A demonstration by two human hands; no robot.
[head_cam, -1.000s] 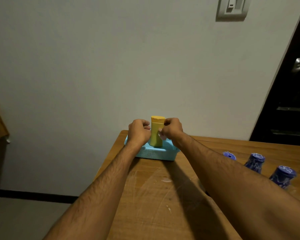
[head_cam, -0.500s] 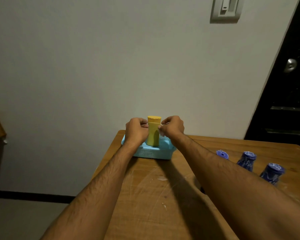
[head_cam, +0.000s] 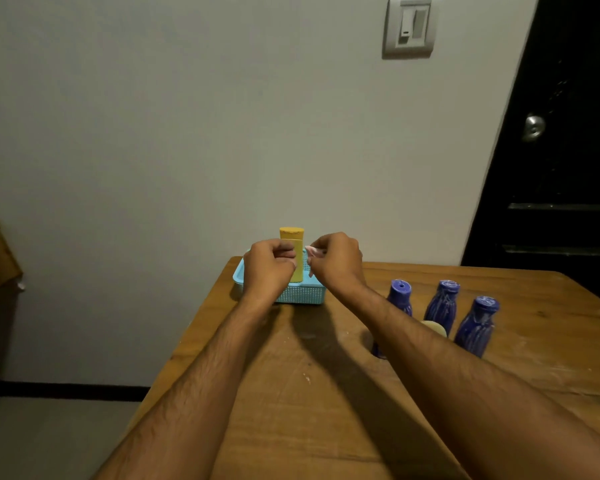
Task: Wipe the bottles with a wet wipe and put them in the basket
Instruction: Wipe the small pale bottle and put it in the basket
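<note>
Wooden and scratched, the counter (head_cam: pixel 326 403) fills the lower part of the room, and it carries everything. At its far edge, at about 12 o'clock from the person, sits one light blue basket (head_cam: pixel 305 294) with perforated walls. One yellow bottle (head_cam: pixel 293 252) stands upright in it, or just above its floor; the hands hide the base, so I cannot tell which.

The left hand (head_cam: pixel 269 268) is curled around the left side of the yellow bottle. The right hand (head_cam: pixel 336 261) is just beside the bottle on the right, and its fingers (head_cam: pixel 317 244) pinch a small white wet wipe (head_cam: pixel 313 251).

At about 2 o'clock, well apart from the basket, three blue bottles stand upright in a row: the first blue bottle (head_cam: pixel 399 296), partly hidden by the right forearm, the middle blue bottle (head_cam: pixel 443 304) and the last blue bottle (head_cam: pixel 476 324). A pale round object (head_cam: pixel 435 328) shows between the forearm and the middle one; what it is I cannot say.

To finish this step well, I think the left hand should let go only when the yellow bottle rests flat on the basket floor, near one wall, so that room is left for three more. The wipe should remain in the right hand for the next bottle.
</note>
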